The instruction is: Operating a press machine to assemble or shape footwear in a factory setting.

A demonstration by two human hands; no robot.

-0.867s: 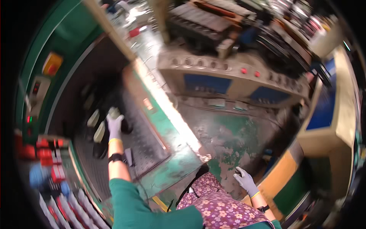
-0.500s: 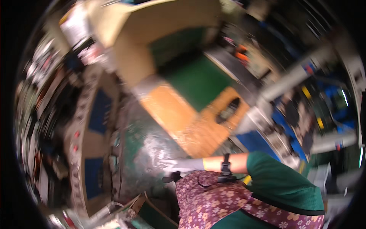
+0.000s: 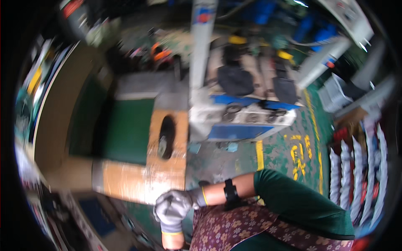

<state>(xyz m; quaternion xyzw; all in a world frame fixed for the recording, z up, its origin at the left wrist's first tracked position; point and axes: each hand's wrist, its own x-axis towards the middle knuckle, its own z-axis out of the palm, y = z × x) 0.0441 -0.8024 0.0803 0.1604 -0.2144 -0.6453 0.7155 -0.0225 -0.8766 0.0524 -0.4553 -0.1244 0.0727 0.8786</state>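
Both my hands wear grey work gloves with yellow cuff edges and meet in front of my flowered apron point(image 3: 234, 226). My right hand point(image 3: 186, 200) reaches in from the right and overlaps my left hand point(image 3: 168, 215), whose forearm rises from the lower edge. The gloved fingers look curled together; whether anything small lies between them is hidden. Just beyond the hands is the corner of an orange-brown wooden bench top point(image 3: 125, 180) with a shiny covering. A dark, long, sole-shaped piece point(image 3: 167, 138) lies on it, apart from my hands.
The bench borders a green surface point(image 3: 130, 129) under a tan hood point(image 3: 54, 121). A white and blue machine point(image 3: 243, 131) with black pads point(image 3: 234, 79) stands to the right. Farther right is a rack with silvery wrapped rows point(image 3: 358, 180). Yellow markings point(image 3: 297, 157) cross the green floor.
The view has swung right, so bench and hood now sit farther left and the machine and rack show more. My left hand has come into clear view against my right.
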